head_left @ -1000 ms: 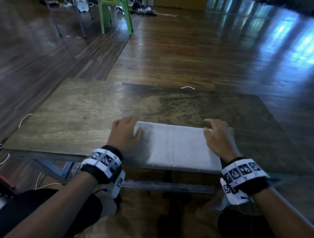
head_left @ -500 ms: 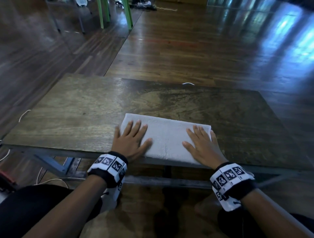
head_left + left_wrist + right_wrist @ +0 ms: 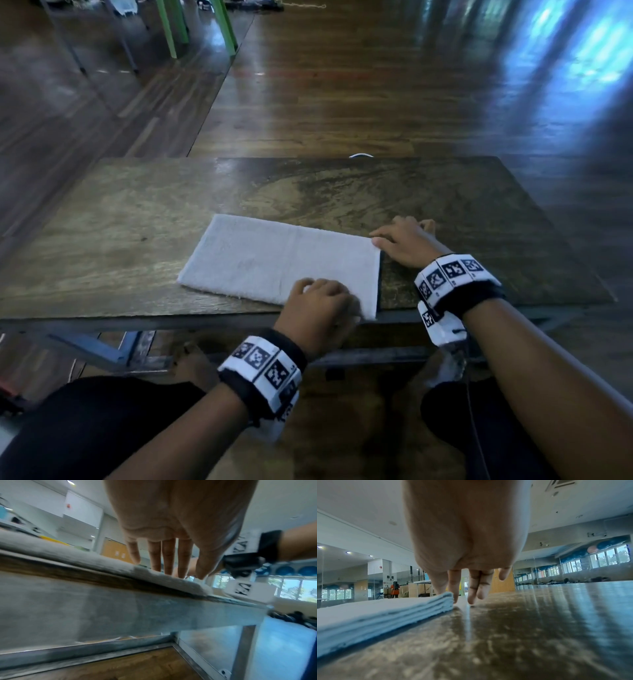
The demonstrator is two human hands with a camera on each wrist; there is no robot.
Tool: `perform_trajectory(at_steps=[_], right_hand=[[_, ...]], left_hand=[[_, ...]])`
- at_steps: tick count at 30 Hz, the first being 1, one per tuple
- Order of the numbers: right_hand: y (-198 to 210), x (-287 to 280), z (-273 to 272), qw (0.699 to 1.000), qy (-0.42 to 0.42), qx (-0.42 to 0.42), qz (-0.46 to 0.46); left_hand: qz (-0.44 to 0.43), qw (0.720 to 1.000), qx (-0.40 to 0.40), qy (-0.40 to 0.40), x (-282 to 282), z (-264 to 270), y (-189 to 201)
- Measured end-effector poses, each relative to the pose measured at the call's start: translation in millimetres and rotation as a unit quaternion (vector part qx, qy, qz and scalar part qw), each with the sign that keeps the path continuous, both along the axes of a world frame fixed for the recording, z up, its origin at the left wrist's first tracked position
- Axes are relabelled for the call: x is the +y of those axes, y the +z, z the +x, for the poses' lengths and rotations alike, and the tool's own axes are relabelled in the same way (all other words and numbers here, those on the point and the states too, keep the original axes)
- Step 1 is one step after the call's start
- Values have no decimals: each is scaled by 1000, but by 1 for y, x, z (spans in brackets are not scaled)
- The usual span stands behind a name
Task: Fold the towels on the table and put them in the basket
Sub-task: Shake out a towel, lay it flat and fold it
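A white towel, folded into a flat rectangle of several layers, lies near the front edge of the wooden table. My left hand is at its near right corner. In the left wrist view the left hand has straight fingers whose tips rest on top of the towel. My right hand is at the far right corner. In the right wrist view the right hand has its thumb on the towel and its fingers down on the table beside the towel's edge. No basket is in view.
Bare tabletop stretches left, right and behind the towel. A white cord peeks over the far table edge. Green chair legs stand on the wooden floor far behind. My knees are under the table's metal frame.
Both hands lay flat on the towel's two ends half a second ago. Both are now at its right end: the left hand crossed to the near right corner, the right went to the far right corner.
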State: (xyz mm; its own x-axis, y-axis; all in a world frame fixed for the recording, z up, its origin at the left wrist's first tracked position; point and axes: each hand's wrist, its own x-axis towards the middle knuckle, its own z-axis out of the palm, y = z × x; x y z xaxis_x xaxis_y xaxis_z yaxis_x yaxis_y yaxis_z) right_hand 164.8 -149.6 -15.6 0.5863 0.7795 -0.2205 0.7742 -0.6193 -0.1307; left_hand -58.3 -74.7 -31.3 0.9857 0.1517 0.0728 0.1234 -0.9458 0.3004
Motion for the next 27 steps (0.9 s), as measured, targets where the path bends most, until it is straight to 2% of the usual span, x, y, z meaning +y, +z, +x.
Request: perform_trajectory(at_steps=[5,7,11,13,16,18,21,24,27], right_hand=[[2,4,-2,1000,20,2,-21],[3,3,-1,999,26,12,-18],[3,-4,0,999,19,25,7],[2,-9,0,998,4,51,31],[2,-20,3,987,-32,142,64],[8,-28,4,969,-47,218,101],[26,-40,1,920,-55,328,206],[45,-51,-5,880,-37,388,270],[58,-57,-12,812,-42,483,325]], left_hand=[[79,996,-39,16,-16,16,-14],[114,993,-32,15,-16,18,-16],[127,991,-36,13,-19,21,-19],[136,990,-42,3,-18,19,-19],[139,987,-80,-9,-22,12,-14],[121,985,-119,-6,-27,7,-7],[64,980,-188,16,-34,0,11],[-4,962,-265,58,-33,-8,29],[-66,947,-296,104,-25,-18,44]])
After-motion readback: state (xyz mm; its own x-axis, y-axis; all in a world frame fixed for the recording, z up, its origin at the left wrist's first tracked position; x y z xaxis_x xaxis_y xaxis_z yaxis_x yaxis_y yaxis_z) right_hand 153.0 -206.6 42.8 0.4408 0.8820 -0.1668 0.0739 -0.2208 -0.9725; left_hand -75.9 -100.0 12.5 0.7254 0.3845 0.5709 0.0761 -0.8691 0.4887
